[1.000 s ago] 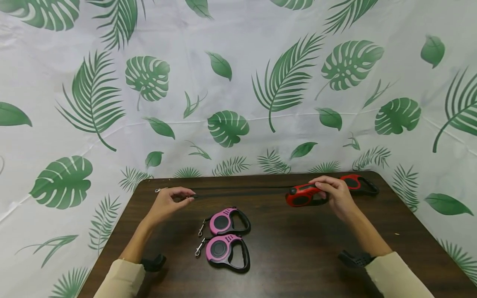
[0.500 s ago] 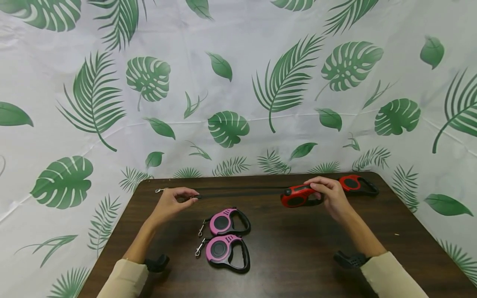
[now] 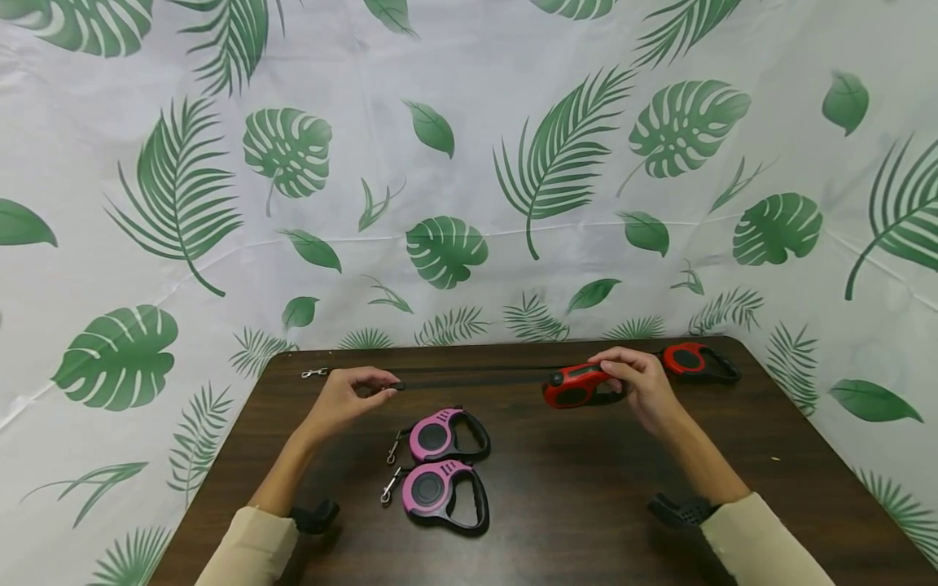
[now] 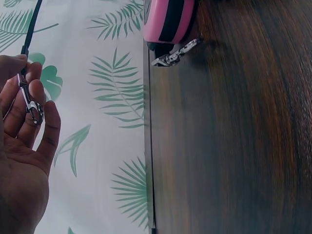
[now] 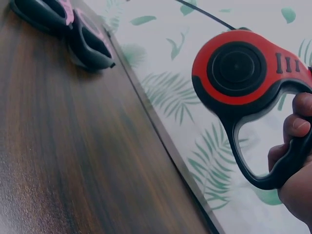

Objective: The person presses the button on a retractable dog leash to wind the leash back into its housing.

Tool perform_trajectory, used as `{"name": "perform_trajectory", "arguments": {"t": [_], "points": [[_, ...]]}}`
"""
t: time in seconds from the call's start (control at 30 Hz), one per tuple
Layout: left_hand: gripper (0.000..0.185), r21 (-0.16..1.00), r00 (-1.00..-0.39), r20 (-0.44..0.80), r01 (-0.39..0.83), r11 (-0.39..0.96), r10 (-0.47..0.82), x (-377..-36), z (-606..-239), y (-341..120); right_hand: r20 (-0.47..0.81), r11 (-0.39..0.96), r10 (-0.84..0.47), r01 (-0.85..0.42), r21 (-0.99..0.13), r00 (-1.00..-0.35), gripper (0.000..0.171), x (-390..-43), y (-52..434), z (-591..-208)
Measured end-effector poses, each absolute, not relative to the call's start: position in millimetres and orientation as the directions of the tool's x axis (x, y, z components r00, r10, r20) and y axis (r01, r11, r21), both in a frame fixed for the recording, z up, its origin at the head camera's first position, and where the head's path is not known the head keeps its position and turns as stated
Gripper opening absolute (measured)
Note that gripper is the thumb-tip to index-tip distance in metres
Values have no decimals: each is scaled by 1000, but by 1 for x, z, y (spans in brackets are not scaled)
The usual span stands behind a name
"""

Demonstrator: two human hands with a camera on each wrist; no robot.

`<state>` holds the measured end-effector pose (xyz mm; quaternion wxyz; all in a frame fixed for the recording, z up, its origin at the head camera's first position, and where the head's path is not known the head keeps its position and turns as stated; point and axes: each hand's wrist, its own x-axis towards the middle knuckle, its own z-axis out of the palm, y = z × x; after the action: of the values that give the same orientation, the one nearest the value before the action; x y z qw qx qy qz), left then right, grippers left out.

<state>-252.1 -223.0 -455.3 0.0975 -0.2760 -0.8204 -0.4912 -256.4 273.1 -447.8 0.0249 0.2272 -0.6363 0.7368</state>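
My right hand [image 3: 640, 382] grips the black handle of a red retractable dog leash [image 3: 575, 387], held above the table; the right wrist view shows fingers curled through the handle loop of the leash [image 5: 236, 68]. Its black cord [image 3: 476, 380] runs across to my left hand [image 3: 359, 399]. In the left wrist view, the thumb and fingers of the left hand [image 4: 24, 117] pinch the cord's end just above a metal snap clip [image 4: 31, 105]. Nearest below the left hand lie two pink retractable leashes, the upper one [image 3: 432, 438] and the lower one [image 3: 427, 490], clips leftward.
At the table's back right lies a second red leash [image 3: 686, 360], partly hidden by the right hand. Its cord stretches along the back edge toward a metal clip [image 3: 315, 373] at the left. A leaf-patterned cloth [image 3: 447, 252] hangs behind the dark wooden table [image 3: 557, 505].
Both hands have drawn closer together: the right moved left with the red leash, the left moved slightly right. The stretch of cord between them is shorter. The pink leashes stay put.
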Motion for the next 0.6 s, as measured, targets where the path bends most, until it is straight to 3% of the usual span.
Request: {"name": "perform_trajectory", "arguments": {"t": [0.6], "points": [[14,756,-814,445,565,331,373,-252,-455,-211,342,-188,-243,-302,-935,-908,28,-255,250,-450]]}}
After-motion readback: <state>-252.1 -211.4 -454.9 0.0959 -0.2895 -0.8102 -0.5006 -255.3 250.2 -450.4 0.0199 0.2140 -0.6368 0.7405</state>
